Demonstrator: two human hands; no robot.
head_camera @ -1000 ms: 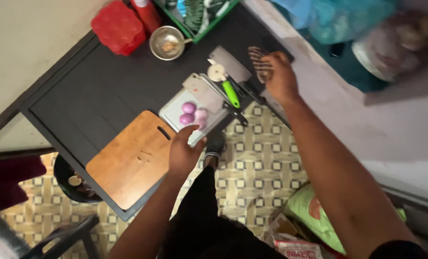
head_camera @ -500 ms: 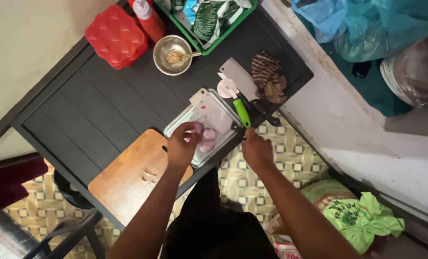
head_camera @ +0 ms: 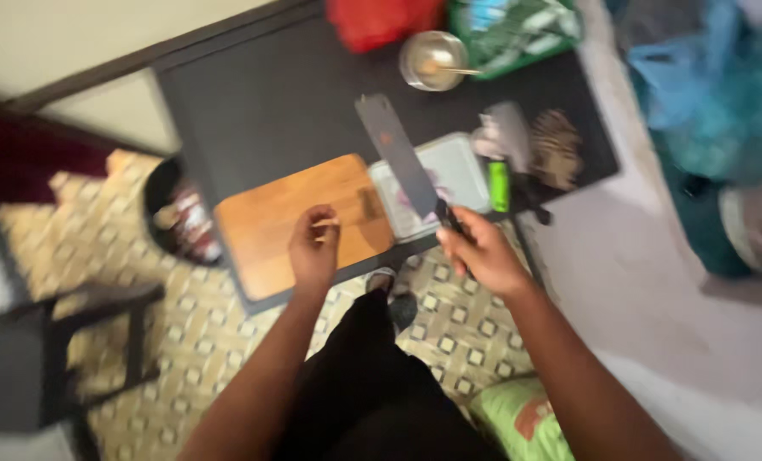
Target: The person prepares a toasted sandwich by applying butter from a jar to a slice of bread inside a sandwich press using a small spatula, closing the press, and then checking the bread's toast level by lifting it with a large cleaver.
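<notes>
The right hand (head_camera: 483, 252) was clenched around the dark handle of a cleaver (head_camera: 395, 154), held above the near edge of the dark table (head_camera: 261, 102). The cleaver's broad rectangular blade lay nearly flat to the camera, its long axis running from the handle at the near right up to the squared tip at the far left, over the white tray (head_camera: 462, 171) and just beside the wooden cutting board (head_camera: 270, 226). Judged from its form, the cleaver was stiff, blade-heavy and sharp along one long edge; the handle was the only safe place to take hold, close to the blade for control. The left hand (head_camera: 314, 248) rested loosely curled over the right part of the cutting board; whether it held anything small could not be told, as the picture was blurred. A green-handled tool (head_camera: 499, 184) lay just right of the tray, and a metal bowl (head_camera: 432, 60) stood at the far side.
</notes>
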